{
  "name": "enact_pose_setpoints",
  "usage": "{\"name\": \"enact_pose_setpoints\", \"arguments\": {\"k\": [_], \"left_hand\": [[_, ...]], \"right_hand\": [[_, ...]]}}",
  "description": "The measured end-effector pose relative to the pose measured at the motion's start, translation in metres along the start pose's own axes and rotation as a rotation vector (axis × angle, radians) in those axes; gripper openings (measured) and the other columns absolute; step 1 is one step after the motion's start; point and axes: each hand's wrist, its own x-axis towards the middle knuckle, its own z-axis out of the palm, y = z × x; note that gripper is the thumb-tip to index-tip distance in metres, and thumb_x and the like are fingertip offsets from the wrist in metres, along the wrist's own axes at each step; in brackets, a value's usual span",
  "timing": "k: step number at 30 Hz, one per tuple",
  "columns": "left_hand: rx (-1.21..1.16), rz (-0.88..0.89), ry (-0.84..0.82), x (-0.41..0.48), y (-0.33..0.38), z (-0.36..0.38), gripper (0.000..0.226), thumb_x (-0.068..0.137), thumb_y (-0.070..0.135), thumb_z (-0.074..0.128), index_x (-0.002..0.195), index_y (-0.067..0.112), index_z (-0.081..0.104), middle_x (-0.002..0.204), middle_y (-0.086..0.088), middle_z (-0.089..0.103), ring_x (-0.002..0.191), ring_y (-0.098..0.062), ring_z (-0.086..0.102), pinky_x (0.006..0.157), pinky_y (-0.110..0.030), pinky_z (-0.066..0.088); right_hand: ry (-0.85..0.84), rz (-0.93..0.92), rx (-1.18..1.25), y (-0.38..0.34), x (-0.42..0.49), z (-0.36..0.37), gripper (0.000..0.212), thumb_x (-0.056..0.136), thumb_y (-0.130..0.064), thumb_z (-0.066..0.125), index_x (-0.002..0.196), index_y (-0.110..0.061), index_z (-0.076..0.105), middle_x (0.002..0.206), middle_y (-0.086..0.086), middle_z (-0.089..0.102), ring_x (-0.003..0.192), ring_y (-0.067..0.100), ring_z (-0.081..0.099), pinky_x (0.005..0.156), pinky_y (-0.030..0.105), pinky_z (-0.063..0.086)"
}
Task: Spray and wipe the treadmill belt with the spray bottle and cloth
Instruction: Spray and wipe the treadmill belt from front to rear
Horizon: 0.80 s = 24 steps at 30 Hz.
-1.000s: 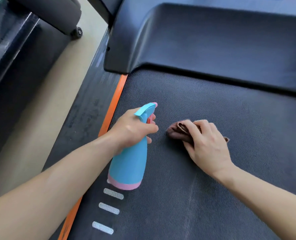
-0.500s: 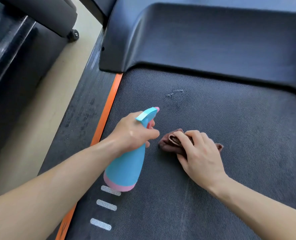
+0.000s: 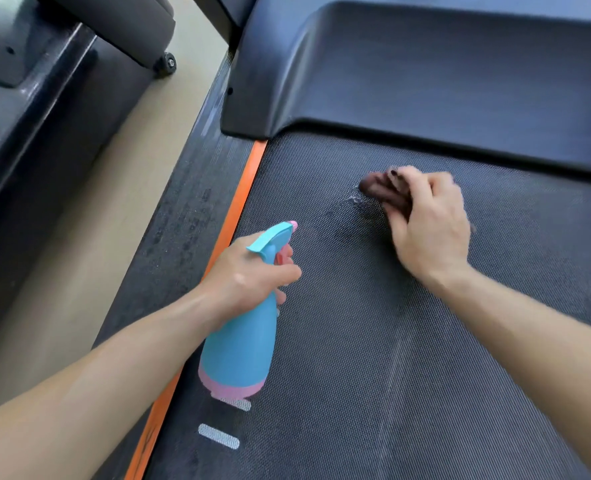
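Belt (image 3: 425, 341): dark, dotted weave, with a wet patch (image 3: 351, 216) near its front left. Cloth (image 3: 377, 190): brown, bunched, lying on the belt at the patch's far edge. Your right hand (image 3: 429, 226) curls over the cloth and presses it down; it is motion-blurred. Bottle (image 3: 242, 348): blue with a pink base, over the belt's left edge, nozzle pointing forward. Your left hand (image 3: 249, 275) grips its neck, fingers at the pink trigger. Orange stripe (image 3: 238, 209) runs along the belt's left side, with white marks (image 3: 218, 435) near it. Motor cover (image 3: 425, 74) lies just beyond the cloth. Beige floor (image 3: 114, 202) at left.
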Motion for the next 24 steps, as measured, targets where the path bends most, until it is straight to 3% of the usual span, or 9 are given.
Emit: {"name": "enact_pose_setpoints", "arguments": {"k": [3,7,10,13,15,17,19,21,24], "left_hand": [[-0.018,0.04,0.024,0.008,0.006,-0.005,0.048,0.089,0.011,0.077,0.125,0.043,0.071,0.101,0.004,0.073,0.056,-0.015,0.072,0.052,-0.017,0.053],[0.006,0.063,0.038,0.018,0.012,-0.013,0.042,0.089,0.016,0.075,0.12,0.044,0.071,0.101,0.008,0.073,0.061,-0.019,0.076,0.058,-0.016,0.053],[0.029,0.032,0.065,0.023,0.011,-0.016,0.025,0.088,0.02,0.076,0.111,0.031,0.073,0.104,0.005,0.077,0.067,-0.022,0.079,0.063,-0.022,0.054],[0.031,0.02,0.066,0.024,0.01,-0.016,0.018,0.09,0.019,0.076,0.105,0.029,0.073,0.101,0.003,0.077,0.064,-0.02,0.078,0.054,-0.015,0.052],[0.018,0.022,0.061,0.025,0.01,-0.016,0.021,0.09,0.018,0.076,0.108,0.029,0.073,0.104,0.002,0.077,0.061,-0.017,0.075,0.054,-0.015,0.053],[0.006,0.032,0.041,0.026,0.009,-0.015,0.026,0.091,0.018,0.075,0.112,0.033,0.073,0.108,0.003,0.076,0.061,-0.017,0.075,0.057,-0.016,0.055],[-0.004,0.047,0.029,0.027,0.007,-0.015,0.028,0.091,0.018,0.075,0.112,0.036,0.073,0.11,0.003,0.075,0.064,-0.018,0.076,0.066,-0.023,0.062],[-0.006,0.059,0.016,0.027,0.005,-0.014,0.038,0.091,0.017,0.075,0.121,0.039,0.073,0.11,0.005,0.074,0.066,-0.017,0.076,0.073,-0.026,0.064],[0.006,0.058,-0.004,0.023,0.005,-0.018,0.05,0.092,0.016,0.073,0.13,0.048,0.068,0.11,0.008,0.073,0.064,-0.017,0.076,0.064,-0.016,0.056]], "right_hand": [[-0.013,0.082,-0.072,-0.005,0.064,0.019,0.049,0.095,-0.042,0.06,0.14,-0.025,0.05,0.128,0.013,0.05,0.117,0.038,0.048,0.1,0.047,0.042],[-0.188,0.036,-0.182,-0.021,0.084,0.044,0.054,0.093,-0.059,0.055,0.135,-0.026,0.048,0.131,0.013,0.046,0.118,0.038,0.046,0.095,0.051,0.045],[-0.202,-0.169,-0.187,-0.028,0.039,0.039,0.05,0.091,-0.062,0.054,0.125,-0.025,0.052,0.118,0.012,0.05,0.105,0.037,0.051,0.083,0.05,0.051],[-0.312,-0.459,-0.192,-0.028,-0.031,0.026,0.049,0.092,-0.063,0.048,0.125,-0.027,0.054,0.112,0.008,0.052,0.095,0.033,0.051,0.077,0.048,0.049],[-0.344,-0.539,-0.196,-0.022,-0.045,0.023,0.049,0.092,-0.062,0.047,0.127,-0.028,0.054,0.111,0.007,0.054,0.093,0.033,0.052,0.073,0.046,0.049],[-0.293,-0.48,-0.232,-0.015,-0.016,0.028,0.046,0.091,-0.062,0.05,0.124,-0.031,0.055,0.108,0.006,0.054,0.094,0.034,0.054,0.07,0.046,0.051],[-0.16,-0.312,-0.279,-0.012,0.033,0.038,0.044,0.09,-0.061,0.055,0.124,-0.033,0.055,0.109,0.01,0.054,0.098,0.037,0.055,0.072,0.048,0.051],[-0.136,-0.105,-0.306,-0.007,0.076,0.046,0.045,0.092,-0.059,0.056,0.127,-0.03,0.053,0.116,0.014,0.052,0.106,0.04,0.053,0.08,0.051,0.05],[-0.136,-0.083,-0.298,-0.015,0.069,0.049,0.045,0.092,-0.055,0.056,0.125,-0.024,0.054,0.117,0.016,0.051,0.104,0.04,0.052,0.08,0.052,0.051]]}}
